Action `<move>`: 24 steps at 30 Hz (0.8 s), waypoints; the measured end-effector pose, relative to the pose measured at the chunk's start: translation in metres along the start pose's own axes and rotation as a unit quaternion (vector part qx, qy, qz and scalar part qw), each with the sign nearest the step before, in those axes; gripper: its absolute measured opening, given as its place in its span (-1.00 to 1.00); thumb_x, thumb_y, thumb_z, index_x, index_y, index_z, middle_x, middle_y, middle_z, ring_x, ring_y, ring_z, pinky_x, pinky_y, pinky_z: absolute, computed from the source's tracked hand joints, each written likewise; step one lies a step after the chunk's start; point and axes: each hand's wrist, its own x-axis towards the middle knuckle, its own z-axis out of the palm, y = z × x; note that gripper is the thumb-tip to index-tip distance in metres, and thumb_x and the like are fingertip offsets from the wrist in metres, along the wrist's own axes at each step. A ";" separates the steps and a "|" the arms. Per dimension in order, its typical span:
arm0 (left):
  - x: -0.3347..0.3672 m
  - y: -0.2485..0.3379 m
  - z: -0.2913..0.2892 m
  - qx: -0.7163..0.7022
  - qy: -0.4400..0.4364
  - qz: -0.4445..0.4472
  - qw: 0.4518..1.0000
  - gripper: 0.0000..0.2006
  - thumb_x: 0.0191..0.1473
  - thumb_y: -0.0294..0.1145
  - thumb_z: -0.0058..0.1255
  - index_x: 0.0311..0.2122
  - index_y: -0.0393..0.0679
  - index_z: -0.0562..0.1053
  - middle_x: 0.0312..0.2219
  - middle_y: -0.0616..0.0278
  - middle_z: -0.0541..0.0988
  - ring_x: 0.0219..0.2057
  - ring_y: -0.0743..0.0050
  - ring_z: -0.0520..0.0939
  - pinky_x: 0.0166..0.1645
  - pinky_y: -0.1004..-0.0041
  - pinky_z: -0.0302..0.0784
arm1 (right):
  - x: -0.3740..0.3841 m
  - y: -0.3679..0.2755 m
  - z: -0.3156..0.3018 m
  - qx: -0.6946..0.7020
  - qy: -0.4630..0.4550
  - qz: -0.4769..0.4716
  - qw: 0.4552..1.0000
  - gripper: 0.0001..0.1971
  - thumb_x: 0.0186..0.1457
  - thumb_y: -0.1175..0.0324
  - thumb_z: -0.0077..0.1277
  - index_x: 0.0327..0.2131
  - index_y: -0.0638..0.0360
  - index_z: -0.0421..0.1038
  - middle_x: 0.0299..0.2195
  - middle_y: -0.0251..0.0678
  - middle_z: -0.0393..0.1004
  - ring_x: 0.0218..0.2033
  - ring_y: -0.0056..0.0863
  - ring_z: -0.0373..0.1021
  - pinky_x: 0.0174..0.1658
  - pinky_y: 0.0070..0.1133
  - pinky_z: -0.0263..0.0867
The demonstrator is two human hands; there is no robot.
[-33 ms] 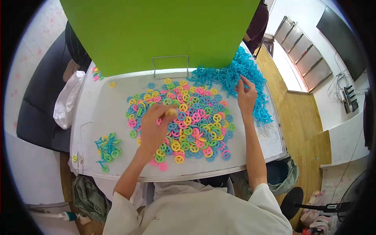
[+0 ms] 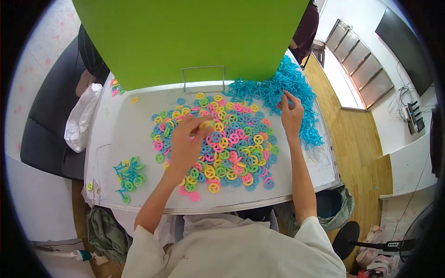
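My left hand (image 2: pixel 187 141) is closed in a pinch over the left part of a wide heap of small plastic wheels (image 2: pixel 232 153), coloured pink, yellow, blue and green. Between its fingertips is a yellow wheel (image 2: pixel 208 124), slightly blurred. My right hand (image 2: pixel 292 116) is at the left edge of a tangled pile of blue plastic bicycle-frame-like pieces (image 2: pixel 296 85). Its thumb and fingers curl toward each other, and anything between them cannot be made out against the blue. At the left of the table lies a small group of blue pieces with wheels fitted (image 2: pixel 130 175).
A tall green panel (image 2: pixel 190 41) with a wire handle (image 2: pixel 204 67) stands across the table's (image 2: pixel 111 139) far side. A white plastic bag (image 2: pixel 82 118) hangs by the left edge. Green-lined bins (image 2: pixel 331 206) stand below the near edge. Other people sit beyond the panel.
My left hand has shifted slightly up and to the right with the yellow wheel. My right hand stays almost in place.
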 end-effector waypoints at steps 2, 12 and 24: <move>0.019 -0.008 0.012 -0.045 -0.005 -0.032 0.998 -0.83 0.00 -0.56 0.09 -0.23 -0.21 0.52 -0.49 0.33 0.48 -0.46 0.66 0.44 -0.35 0.61 0.37 | 0.002 0.012 0.000 -0.039 -0.063 -0.028 0.997 -0.79 0.13 0.37 0.02 -0.16 0.18 0.50 -0.25 -0.26 0.42 -0.32 -0.56 0.44 -0.28 -0.64 0.38; 0.000 -0.028 0.024 -0.092 0.014 -0.049 0.994 -0.82 0.07 -0.50 0.07 -0.18 -0.24 0.47 -0.36 0.30 0.54 -0.35 0.67 0.54 -0.27 0.65 0.43 | -0.004 -0.003 0.002 -0.093 -0.053 -0.087 0.990 -0.74 -0.01 0.40 0.17 -0.19 0.18 0.51 -0.34 -0.30 0.47 -0.39 -0.63 0.39 -0.35 -0.66 0.34; -0.004 -0.019 0.028 -0.015 0.002 -0.010 1.000 -0.71 0.04 -0.57 0.03 -0.08 -0.13 0.51 -0.49 0.21 0.43 -0.52 0.47 0.43 -0.43 0.50 0.36 | -0.001 -0.005 -0.010 -0.075 -0.091 0.020 0.993 -0.61 0.05 0.32 0.14 -0.05 0.19 0.36 -0.32 -0.27 0.43 -0.48 -0.64 0.41 -0.42 -0.69 0.31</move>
